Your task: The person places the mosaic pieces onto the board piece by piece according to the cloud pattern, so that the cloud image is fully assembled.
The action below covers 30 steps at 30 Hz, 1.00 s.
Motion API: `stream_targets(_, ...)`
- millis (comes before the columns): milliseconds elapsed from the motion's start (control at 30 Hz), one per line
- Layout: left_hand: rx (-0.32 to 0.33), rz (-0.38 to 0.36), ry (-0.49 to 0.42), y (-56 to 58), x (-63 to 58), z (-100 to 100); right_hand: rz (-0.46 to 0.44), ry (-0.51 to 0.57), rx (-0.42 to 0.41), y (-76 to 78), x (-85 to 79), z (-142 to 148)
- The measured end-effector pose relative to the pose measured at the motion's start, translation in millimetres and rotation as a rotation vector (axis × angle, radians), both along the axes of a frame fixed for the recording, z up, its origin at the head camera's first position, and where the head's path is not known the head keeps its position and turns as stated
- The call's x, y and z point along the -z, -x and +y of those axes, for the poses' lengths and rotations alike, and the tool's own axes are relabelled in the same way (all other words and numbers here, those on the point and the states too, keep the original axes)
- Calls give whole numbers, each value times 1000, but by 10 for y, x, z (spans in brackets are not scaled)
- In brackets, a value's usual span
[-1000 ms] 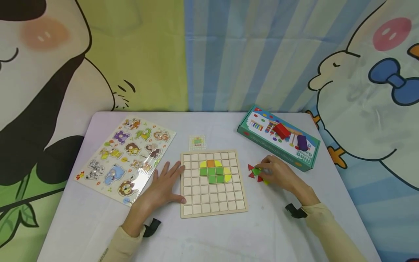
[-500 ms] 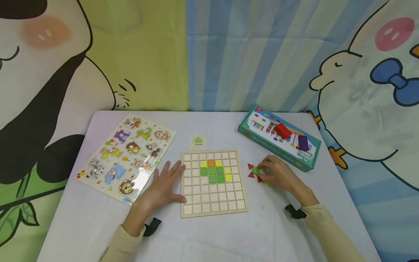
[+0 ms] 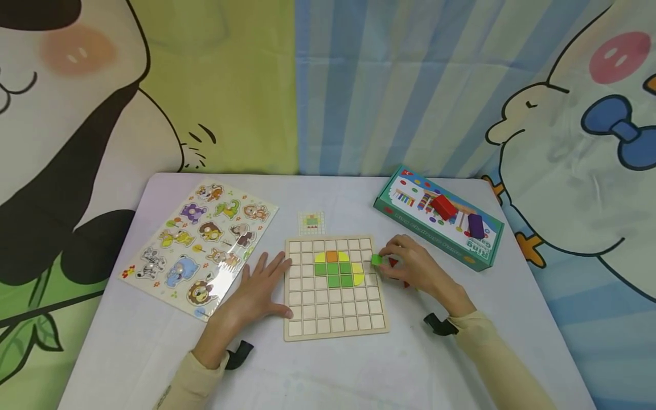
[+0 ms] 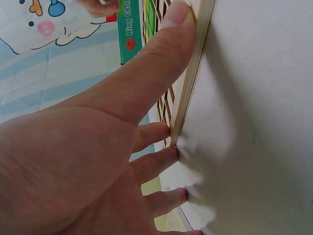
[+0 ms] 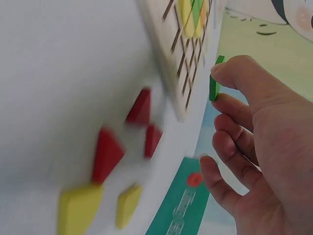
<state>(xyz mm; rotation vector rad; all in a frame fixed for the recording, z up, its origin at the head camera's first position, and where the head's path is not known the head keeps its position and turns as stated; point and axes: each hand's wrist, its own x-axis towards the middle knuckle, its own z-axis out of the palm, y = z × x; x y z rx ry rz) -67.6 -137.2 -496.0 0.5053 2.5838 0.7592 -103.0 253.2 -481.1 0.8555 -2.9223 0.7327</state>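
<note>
My left hand (image 3: 256, 293) rests along the left edge of a wooden grid board (image 3: 328, 326), fingers spread, with the thumb (image 4: 168, 46) on its frame. Set into the board are several green squares (image 3: 333, 267), an orange square (image 3: 332, 256) and yellow pieces (image 3: 357, 279) with rounded corners. At the board's right edge my right hand (image 3: 417, 267) pinches a green square tile (image 5: 215, 81) between thumb and finger, held up off the table. Below that hand, red triangles (image 5: 142, 107) and yellow pieces (image 5: 80, 210) lie on the white tablecloth.
A small pattern card (image 3: 311, 222) lies just behind the board. To the left is an animal puzzle sheet (image 3: 205, 250). A green game box (image 3: 410, 228) stands at the back right, bearing a red block (image 3: 443, 206) and a purple block (image 3: 475, 226).
The right hand has lifted the green tile from the loose pieces and moved left to the board's right edge. The left hand stays in place.
</note>
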Motion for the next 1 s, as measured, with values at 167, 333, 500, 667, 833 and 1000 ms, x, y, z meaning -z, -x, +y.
stream_targets(167,-2,3,-5,-14,7,0,20,-2,-72,63,4,-352)
stream_targets(333,0,-8,-14,-32,4,11,83,2,-173,82,48,-678)
stream_targets(500,-2,1,-4,-12,-14,3,125,2,-252,69,76,-944)
stream_targets(667,0,12,1,11,-27,-1,134,-20,-285,31,138,-1073)
stream_targets(833,7,16,-1,9,-34,-5,127,-35,-287,-4,188,-1115)
stream_targets(1000,19,29,13,6,-28,-9,121,-50,-283,-36,209,-1127)
